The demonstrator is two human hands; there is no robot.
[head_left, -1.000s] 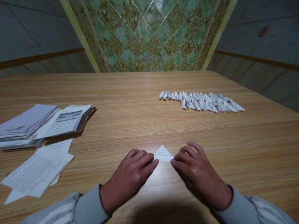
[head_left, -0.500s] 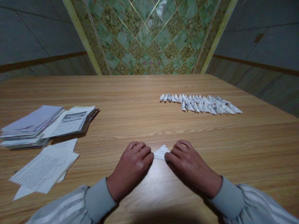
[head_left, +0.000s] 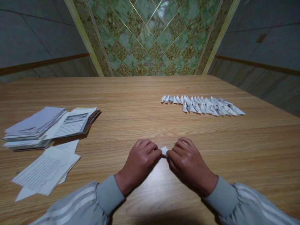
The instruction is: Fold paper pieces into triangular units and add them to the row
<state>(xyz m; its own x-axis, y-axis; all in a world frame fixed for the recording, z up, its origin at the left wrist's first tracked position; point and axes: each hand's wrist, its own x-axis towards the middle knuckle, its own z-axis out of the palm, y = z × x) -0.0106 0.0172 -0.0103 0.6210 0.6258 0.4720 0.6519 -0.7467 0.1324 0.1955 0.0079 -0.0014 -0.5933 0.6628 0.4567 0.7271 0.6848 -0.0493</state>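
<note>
A small folded piece of printed paper (head_left: 164,151) is pinched between both hands just above the table's near middle. My left hand (head_left: 142,164) grips its left side with thumb and curled fingers. On its right side, my right hand (head_left: 189,164) holds it the same way. Only the paper's middle shows between the thumbs; its ends are hidden by the fingers. Beyond the hands, to the right, several small folded paper pieces (head_left: 201,105) with pointed tips stand packed in two rows.
The wooden table (head_left: 126,118) reaches back to a green tiled wall (head_left: 150,40). At left lie a stack of papers and booklets (head_left: 35,123), an open printed page (head_left: 72,123) on top, and loose printed sheets (head_left: 47,170) in front.
My left hand has moved right, closer to my right hand. The paper between them, a flat triangle before, now shows less and looks bent or folded further.
</note>
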